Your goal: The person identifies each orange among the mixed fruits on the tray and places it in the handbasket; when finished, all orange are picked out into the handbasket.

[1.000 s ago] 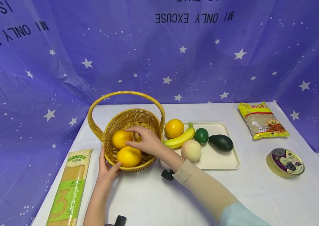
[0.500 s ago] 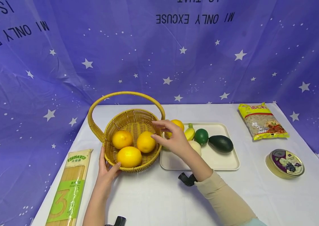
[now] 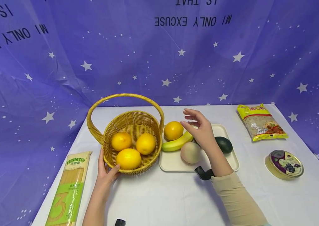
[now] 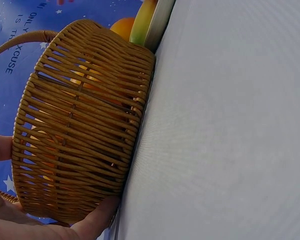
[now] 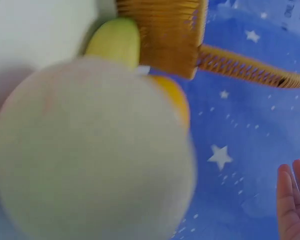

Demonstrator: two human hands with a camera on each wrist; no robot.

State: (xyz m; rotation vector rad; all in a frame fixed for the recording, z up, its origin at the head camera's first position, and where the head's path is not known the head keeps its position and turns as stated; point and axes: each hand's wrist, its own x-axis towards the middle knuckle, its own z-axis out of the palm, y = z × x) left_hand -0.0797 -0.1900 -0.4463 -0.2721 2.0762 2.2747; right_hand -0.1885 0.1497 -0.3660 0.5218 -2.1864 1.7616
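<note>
A wicker basket [image 3: 132, 116] with a tall handle stands left of the middle, holding three yellow-orange lemon-like fruits [image 3: 128, 159]. My left hand [image 3: 105, 180] grips its near-left side, thumb at the rim and fingers along the outer wall, as the left wrist view also shows. Over the cream tray [image 3: 173, 165], my right hand [image 3: 203, 130] hovers with loosely bent fingers and nothing in them. Below it lie a peach [image 3: 190, 153], a banana [image 3: 176, 144] and another yellow-orange fruit [image 3: 173, 130]. A dark green avocado [image 3: 224, 145] is partly covered by the wrist; the round green fruit is hidden.
Left of the basket lies a long spaghetti pack [image 3: 68, 188]. A yellow-edged bag of pasta [image 3: 262, 122] and a round gold tin [image 3: 284, 164] are on the right side of the white table [image 3: 154, 201]. A starry purple cloth [image 3: 137, 56] hangs behind.
My right hand has let go of a lemon-like fruit inside the basket and moved right, out over the tray. The left hand keeps its place on the basket.
</note>
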